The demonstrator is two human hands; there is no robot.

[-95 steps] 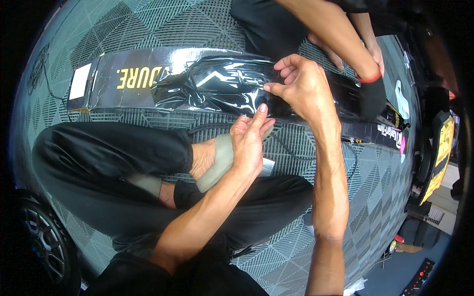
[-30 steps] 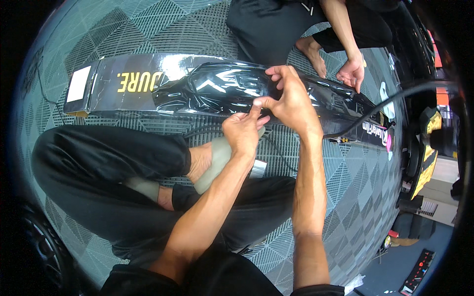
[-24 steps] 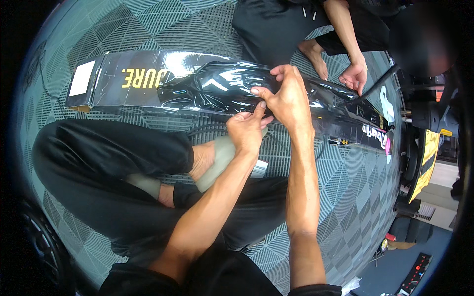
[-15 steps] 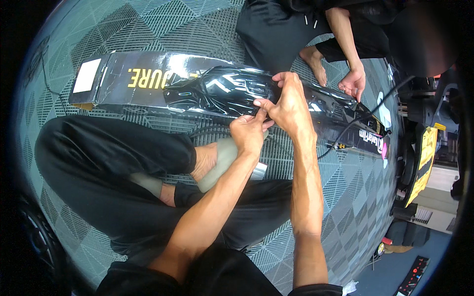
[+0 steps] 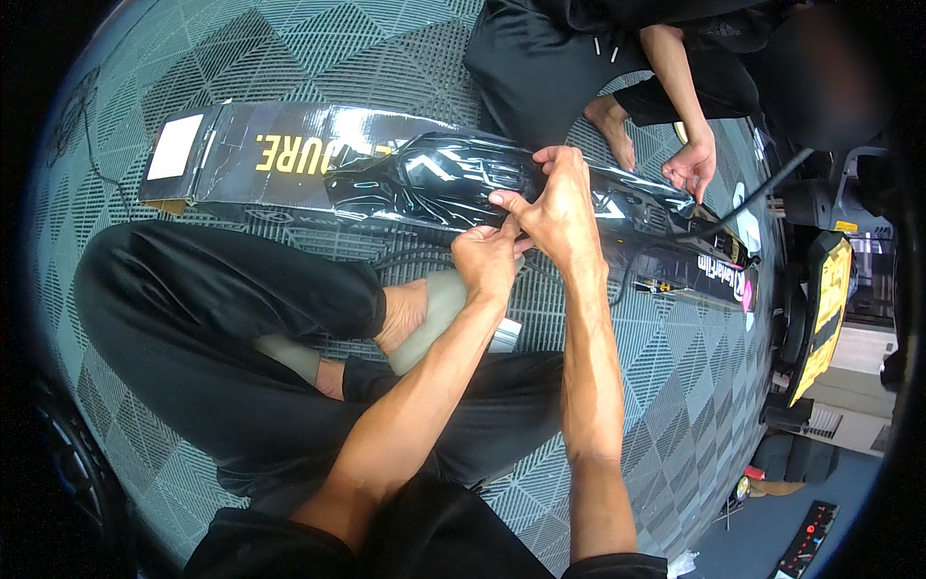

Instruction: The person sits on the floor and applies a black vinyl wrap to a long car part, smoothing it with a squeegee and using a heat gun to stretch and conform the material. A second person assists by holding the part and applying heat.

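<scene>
A long dark cardboard box with yellow lettering and a white label lies across the floor. On it is a long, glossy black film-covered piece, crinkled at its left end. My left hand pinches that piece's near edge, thumb on top and fingers partly underneath. My right hand grips it just to the right, its fingers curled over the glossy surface and its thumb almost touching my left thumb. What lies beneath my fingertips is hidden.
A co-worker's hand is at the piece's right end, beside their bent legs. A dark cable crosses that end. My crossed legs are below the box. A wheel stands at lower left, a yellow-and-black object at right.
Over three seconds my right hand has moved down and left toward my left thumb. The co-worker's arm has drawn back to the right end, and the cable has come across that end.
</scene>
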